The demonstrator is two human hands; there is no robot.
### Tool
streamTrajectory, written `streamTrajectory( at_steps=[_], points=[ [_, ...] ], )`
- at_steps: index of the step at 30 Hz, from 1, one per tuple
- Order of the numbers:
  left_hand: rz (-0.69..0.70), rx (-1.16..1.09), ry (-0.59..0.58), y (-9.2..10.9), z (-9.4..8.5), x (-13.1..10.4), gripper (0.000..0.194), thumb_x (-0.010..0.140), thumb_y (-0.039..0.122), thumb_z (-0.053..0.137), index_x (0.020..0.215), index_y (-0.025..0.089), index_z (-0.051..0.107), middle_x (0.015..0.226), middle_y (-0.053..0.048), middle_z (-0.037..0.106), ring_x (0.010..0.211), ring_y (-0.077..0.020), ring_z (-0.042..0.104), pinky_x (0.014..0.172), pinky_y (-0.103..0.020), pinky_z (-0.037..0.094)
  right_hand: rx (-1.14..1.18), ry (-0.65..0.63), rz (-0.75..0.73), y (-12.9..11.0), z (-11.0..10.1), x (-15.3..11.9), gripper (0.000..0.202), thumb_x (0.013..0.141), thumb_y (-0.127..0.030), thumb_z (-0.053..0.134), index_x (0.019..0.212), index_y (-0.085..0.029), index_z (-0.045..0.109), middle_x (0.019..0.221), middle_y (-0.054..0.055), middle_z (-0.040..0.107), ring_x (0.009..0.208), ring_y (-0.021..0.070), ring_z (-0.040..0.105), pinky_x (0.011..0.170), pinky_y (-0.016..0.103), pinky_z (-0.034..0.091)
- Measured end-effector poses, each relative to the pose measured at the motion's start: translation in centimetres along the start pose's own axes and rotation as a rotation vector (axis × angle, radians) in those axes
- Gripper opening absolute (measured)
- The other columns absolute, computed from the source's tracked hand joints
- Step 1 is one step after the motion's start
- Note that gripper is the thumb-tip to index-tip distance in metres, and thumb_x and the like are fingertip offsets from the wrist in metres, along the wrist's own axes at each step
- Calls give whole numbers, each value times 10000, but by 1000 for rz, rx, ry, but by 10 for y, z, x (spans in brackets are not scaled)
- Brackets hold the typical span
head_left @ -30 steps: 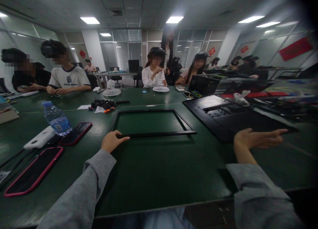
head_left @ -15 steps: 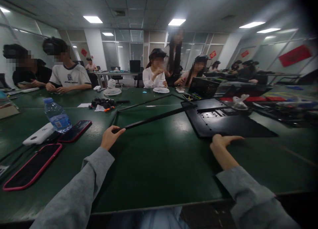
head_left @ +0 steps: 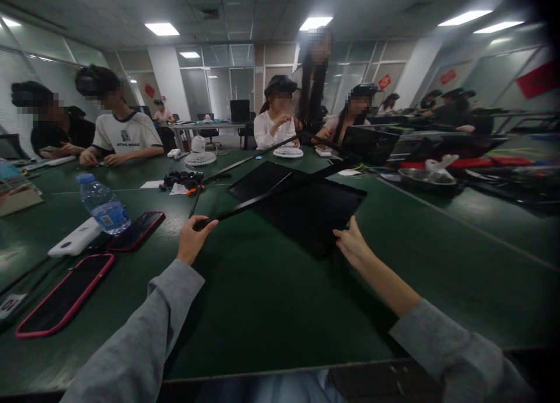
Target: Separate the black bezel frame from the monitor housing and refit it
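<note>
Your left hand [head_left: 191, 241] pinches the thin black frame [head_left: 245, 205] at its near corner, tilted above the bench [head_left: 262, 309] — likely light and bendy, so corners suit it. Your right hand [head_left: 357, 248] grasps the flat panel's [head_left: 301, 216] edge — probably stiff, slippery, steadier by opposite sides.

The frame [head_left: 252, 201] looks like smooth black plastic, the panel [head_left: 301, 207] matt black, the bowl [head_left: 426, 179] shiny metal.
</note>
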State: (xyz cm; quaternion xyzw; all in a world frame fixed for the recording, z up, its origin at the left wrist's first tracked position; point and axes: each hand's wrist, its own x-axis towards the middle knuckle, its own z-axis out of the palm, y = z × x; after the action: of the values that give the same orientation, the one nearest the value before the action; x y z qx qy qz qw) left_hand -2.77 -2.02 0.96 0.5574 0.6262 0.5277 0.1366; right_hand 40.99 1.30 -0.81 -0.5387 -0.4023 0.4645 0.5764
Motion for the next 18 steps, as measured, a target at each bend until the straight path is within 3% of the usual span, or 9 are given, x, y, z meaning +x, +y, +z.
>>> streamTrajectory(
  at_steps=[2, 5, 7, 9, 11, 13, 15, 18],
  points=[
    [70, 61, 28, 2, -1, -2, 480, 718, 626, 713, 931, 197, 674, 940, -60, 682, 910, -240, 631, 856, -375, 482, 25, -36, 49, -5, 3, 11, 918, 677, -56, 567, 1471, -434, 301, 1187, 8, 682, 898, 161, 688, 712, 275, 577],
    [200, 160, 48, 7, 0, -5, 436, 732, 601, 719, 911, 207, 667, 943, -68, 672, 935, -249, 618, 890, -391, 478, -25, 15, 115, -13, -4, 34, 613, 715, -101, 573, 1292, -307, 548, 977, 38, 718, 856, 199, 693, 740, 326, 587],
    [271, 219, 30, 10, 2, -8, 409, 742, 582, 726, 906, 212, 665, 937, -68, 672, 938, -252, 611, 898, -398, 476, -34, 122, 69, -21, -15, 45, 399, 800, -192, 540, 1189, -246, 611, 929, 73, 712, 924, 229, 687, 824, 370, 576],
    [301, 259, 0, 13, 4, -9, 387, 755, 568, 726, 907, 218, 663, 935, -66, 675, 933, -253, 608, 894, -402, 478, -10, 172, -59, -31, -29, 49, 336, 910, -342, 422, 1155, -222, 619, 984, 115, 709, 1048, 261, 663, 909, 430, 544],
    [304, 282, -27, 15, 6, -8, 374, 768, 562, 718, 913, 223, 660, 942, -65, 677, 935, -253, 607, 886, -400, 482, -14, 2, -131, -44, -41, 48, 542, 951, -551, 248, 1146, -205, 616, 1079, 158, 697, 1129, 293, 637, 936, 479, 524],
    [317, 296, -52, 15, 6, -7, 378, 774, 566, 710, 917, 221, 657, 938, -65, 675, 934, -254, 606, 875, -393, 484, -42, -191, -100, -52, -46, 45, 684, 907, -691, 198, 1108, -194, 622, 1135, 182, 681, 1131, 308, 636, 923, 486, 527],
    [344, 309, -76, 10, 6, -3, 393, 774, 575, 706, 929, 217, 655, 936, -66, 673, 936, -255, 605, 875, -391, 480, -111, -234, -74, -51, -44, 44, 598, 862, -701, 382, 1065, -193, 623, 1095, 170, 686, 1062, 304, 656, 900, 473, 536],
    [372, 339, -129, -4, 4, 6, 411, 775, 581, 701, 965, 220, 653, 981, -71, 681, 974, -263, 606, 904, -396, 465, -317, -4, -176, -31, -33, 47, 416, 768, -474, 645, 1067, -187, 609, 940, 109, 673, 945, 285, 652, 905, 471, 523]
  ],
)
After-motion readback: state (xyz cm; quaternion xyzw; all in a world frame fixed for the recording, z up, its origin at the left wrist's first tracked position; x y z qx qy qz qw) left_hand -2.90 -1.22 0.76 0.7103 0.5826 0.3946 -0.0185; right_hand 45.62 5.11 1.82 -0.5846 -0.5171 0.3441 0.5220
